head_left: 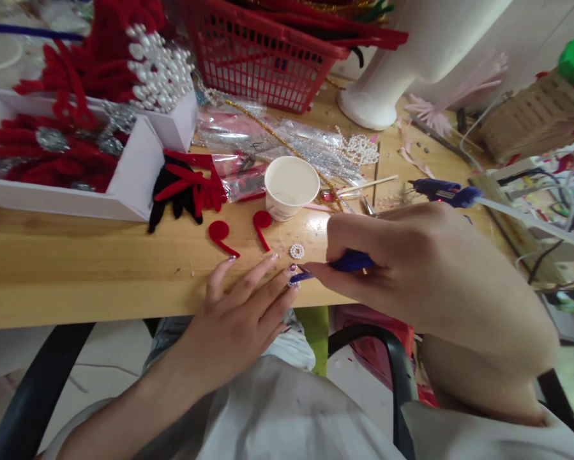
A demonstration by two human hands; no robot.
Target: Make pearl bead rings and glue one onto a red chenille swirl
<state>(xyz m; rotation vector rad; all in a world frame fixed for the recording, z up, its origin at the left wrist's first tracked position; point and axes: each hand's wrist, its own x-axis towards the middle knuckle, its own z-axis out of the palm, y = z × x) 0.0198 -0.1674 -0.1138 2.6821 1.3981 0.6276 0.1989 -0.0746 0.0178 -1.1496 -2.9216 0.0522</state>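
Observation:
My left hand (pixel 246 319) lies palm down at the table's front edge, fingers stretched out. Its index and middle fingertips rest by a small pearl piece, mostly hidden. My right hand (pixel 411 268) is closed round slim blue tweezers (pixel 351 260), their tip reaching down to that piece beside the left fingertips. Just beyond lies a ring of white pearl beads (pixel 297 251). Two red curled fuzzy pieces, one on the left (pixel 218 230) and one nearer the cup (pixel 262 222), lie flat past my left fingers. A white paper cup (pixel 291 185) stands behind them.
A blue glue gun (pixel 442 190) with a red light lies beyond my right hand. White boxes (pixel 138 166) of red fuzzy pieces stand left. At the back are a red basket (pixel 262 64), clear plastic packets (pixel 248 131), strung pearls (pixel 361 150) and a white stand (pixel 368 105).

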